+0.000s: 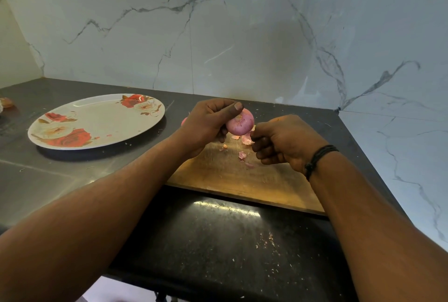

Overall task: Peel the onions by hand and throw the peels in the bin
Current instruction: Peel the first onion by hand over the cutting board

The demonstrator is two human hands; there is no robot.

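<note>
Rose-patterned plate [97, 124] holding peel scrap [109, 135]

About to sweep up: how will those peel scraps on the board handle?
The peel scraps look thin and papery, so probably very light, floppy and easily scattered. Lying flat on the wooden board, they may resist pinching; sweeping them together likely works better.

No readable text, labels, brands or numbers anywhere in view.
</note>
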